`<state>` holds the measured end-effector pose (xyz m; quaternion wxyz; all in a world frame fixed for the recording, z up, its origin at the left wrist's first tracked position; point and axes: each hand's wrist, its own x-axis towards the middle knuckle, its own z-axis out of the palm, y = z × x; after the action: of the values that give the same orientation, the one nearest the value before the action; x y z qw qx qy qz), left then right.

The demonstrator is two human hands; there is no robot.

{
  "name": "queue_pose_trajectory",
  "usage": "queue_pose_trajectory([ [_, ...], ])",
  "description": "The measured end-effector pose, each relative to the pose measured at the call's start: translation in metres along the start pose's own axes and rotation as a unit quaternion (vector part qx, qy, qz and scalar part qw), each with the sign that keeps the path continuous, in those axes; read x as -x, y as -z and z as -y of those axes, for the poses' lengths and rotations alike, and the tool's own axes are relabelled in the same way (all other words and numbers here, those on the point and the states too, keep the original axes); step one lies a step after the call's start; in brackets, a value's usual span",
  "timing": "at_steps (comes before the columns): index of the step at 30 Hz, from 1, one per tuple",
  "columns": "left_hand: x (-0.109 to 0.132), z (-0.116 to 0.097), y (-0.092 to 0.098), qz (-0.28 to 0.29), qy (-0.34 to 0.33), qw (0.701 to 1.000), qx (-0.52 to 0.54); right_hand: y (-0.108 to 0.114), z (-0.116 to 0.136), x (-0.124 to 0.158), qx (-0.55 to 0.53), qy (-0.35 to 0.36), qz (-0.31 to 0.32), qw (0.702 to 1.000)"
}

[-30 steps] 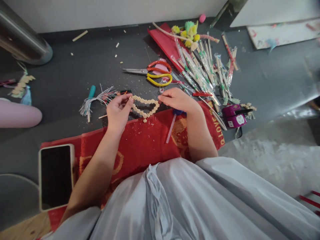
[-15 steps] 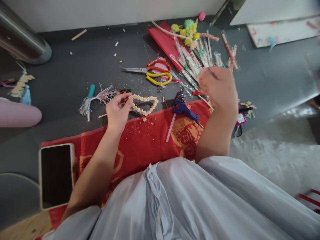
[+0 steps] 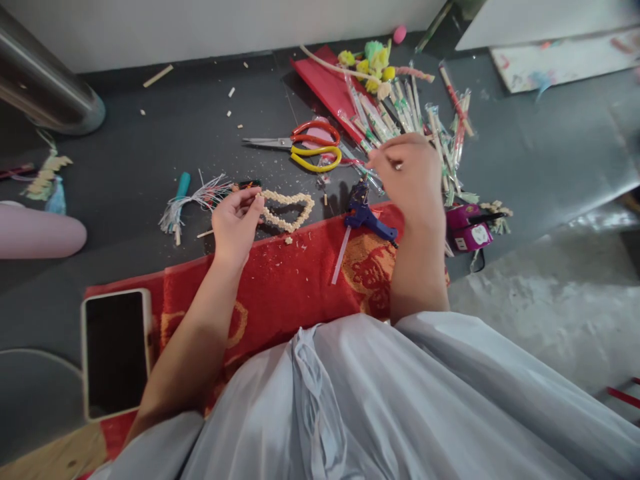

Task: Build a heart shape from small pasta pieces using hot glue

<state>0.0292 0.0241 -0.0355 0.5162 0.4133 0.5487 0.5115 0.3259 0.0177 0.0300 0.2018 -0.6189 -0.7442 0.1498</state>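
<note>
Cream-coloured loop of small beads, pinched in the left hand over the dark grey worktop, beside the patterned red towel. Right hand, fingers curled, near the blue glue gun; contents cannot be told.

Along near side of table: towel. Across towel's left end: phone. Near towel's far edge, left to right: tassel, left hand, bead loop at its fingertips, glue gun. Behind bead loop: scissors. Right of scissors: sticks, right hand above their near ends.
</note>
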Motion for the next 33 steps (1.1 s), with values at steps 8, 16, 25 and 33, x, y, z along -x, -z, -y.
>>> queue_pose_trajectory([
  [8, -0.001, 0.003, 0.001, 0.002, -0.012, 1.000, -0.002, -0.048, 0.045, -0.011, 0.041, -0.021, -0.032, 0.998],
  [16, -0.001, 0.004, 0.003, 0.010, -0.017, 1.000, -0.009, -0.057, 0.063, -0.011, 0.021, -0.019, 0.112, 0.993],
  [25, -0.002, 0.009, 0.006, 0.018, -0.032, 0.999, -0.023, -0.052, 0.059, -0.014, -0.079, -0.050, 0.130, 0.987],
  [33, -0.003, 0.009, 0.006, 0.028, -0.018, 0.998, 0.043, -0.056, 0.060, -0.014, -0.411, -0.160, 0.105, 0.892],
])
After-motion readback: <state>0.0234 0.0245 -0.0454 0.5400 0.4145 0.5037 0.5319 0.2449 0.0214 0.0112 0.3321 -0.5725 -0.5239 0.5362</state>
